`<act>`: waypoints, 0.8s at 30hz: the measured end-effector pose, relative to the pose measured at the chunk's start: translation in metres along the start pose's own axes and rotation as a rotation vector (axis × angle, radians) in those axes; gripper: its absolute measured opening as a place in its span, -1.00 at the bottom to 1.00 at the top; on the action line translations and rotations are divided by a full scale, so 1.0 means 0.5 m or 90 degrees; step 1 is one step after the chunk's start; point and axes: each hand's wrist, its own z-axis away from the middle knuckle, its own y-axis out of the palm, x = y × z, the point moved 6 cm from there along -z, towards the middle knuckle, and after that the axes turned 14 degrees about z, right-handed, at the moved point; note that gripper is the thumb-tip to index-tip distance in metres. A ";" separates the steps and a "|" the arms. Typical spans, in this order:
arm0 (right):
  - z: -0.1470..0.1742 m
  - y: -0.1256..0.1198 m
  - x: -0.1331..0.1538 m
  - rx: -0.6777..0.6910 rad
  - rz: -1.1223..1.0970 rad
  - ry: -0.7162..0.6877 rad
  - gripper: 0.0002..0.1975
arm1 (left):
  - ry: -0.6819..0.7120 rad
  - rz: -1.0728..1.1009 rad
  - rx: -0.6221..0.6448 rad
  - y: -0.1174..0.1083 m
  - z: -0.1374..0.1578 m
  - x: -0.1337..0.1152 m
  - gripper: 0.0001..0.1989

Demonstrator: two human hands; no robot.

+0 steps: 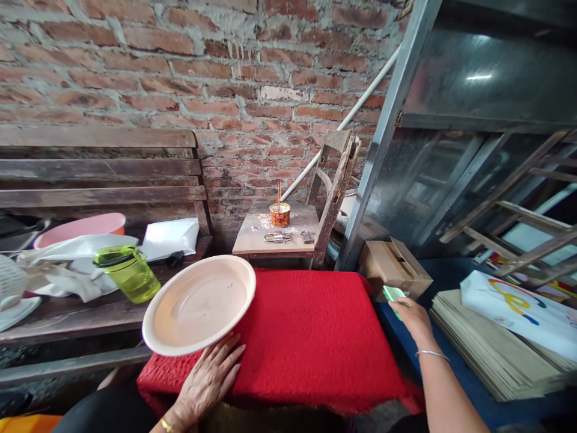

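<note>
My left hand lies flat with its fingers stretched out on a red cloth that covers the low table in front of me. Just beyond those fingers sits a wide cream basin on the cloth's left part, a few tiny specks on its inside. Off to the right, past the cloth's edge, my right hand is closed around a small light-green brush. The brush is held up near a cardboard box, and part of it is hidden by my fingers.
A wooden bench on the left carries a green bottle, white cloth and a pink basin. Ahead, a chair holds an incense tin and padlocks. Right are a cardboard box and stacked flat sheets.
</note>
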 end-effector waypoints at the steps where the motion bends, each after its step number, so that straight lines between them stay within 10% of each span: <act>1: 0.006 0.005 0.006 0.002 -0.006 -0.012 -0.64 | -0.001 0.007 -0.003 -0.001 0.000 0.000 -0.62; 10: 0.118 0.100 0.224 0.045 -0.055 -0.314 -0.66 | -0.021 0.022 0.019 0.000 -0.001 0.006 -0.61; 19: 0.049 0.030 -0.025 0.046 -0.084 -0.035 -0.66 | -0.013 0.021 0.001 0.015 0.007 0.012 -0.61; 24: 0.078 0.064 -0.046 0.138 -0.224 -0.038 -0.45 | -0.013 0.000 0.015 0.021 0.010 0.012 -0.60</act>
